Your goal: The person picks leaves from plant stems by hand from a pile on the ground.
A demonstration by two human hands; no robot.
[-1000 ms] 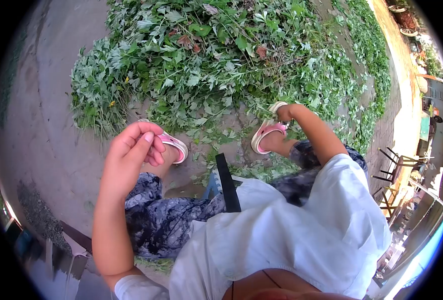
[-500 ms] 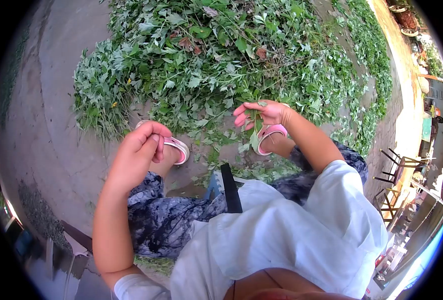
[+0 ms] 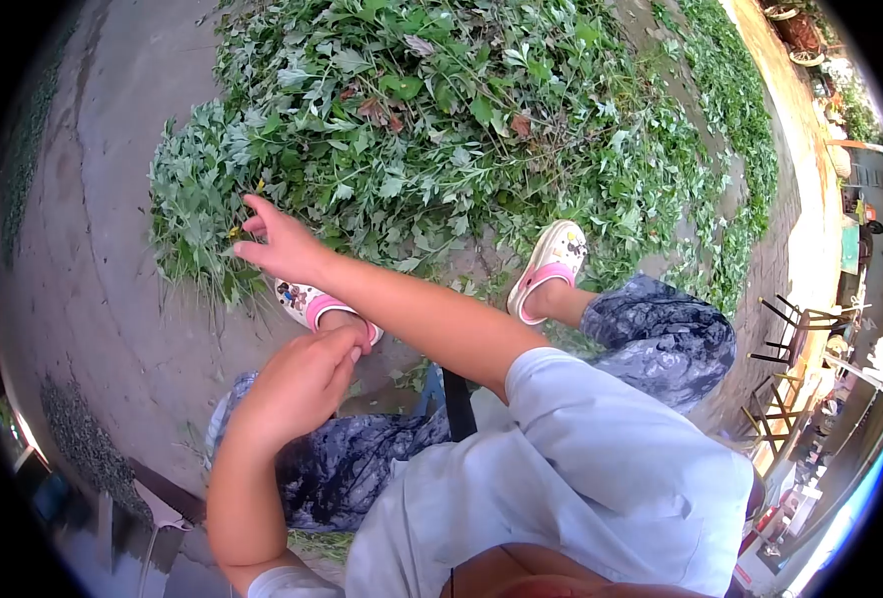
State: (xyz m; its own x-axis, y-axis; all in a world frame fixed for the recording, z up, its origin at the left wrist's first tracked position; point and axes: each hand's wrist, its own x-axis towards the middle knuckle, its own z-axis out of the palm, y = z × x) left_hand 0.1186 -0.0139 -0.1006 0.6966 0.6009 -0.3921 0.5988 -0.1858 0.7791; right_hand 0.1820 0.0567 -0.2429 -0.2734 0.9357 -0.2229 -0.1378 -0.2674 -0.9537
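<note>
Grey ground (image 3: 147,130), one leafy heap (image 3: 441,120), two clogs (image 3: 551,259) (pink-strapped).

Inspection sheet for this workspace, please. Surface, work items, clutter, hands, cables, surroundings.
Surface: grey ground, stained, leaves scattered on it.
Work items: large leafy pile; leafy bundle at its left edge.
Clutter: dark speckled patch, lower left.
Hands: right hand open, fingers spread by the bundle, nothing visibly held; left hand curled, palm hidden.
Cables: nothing seen that is clearly a cable.
Surroundings: clogs beside the pile; chair far right; sunlit strip beyond the greenery.
</note>
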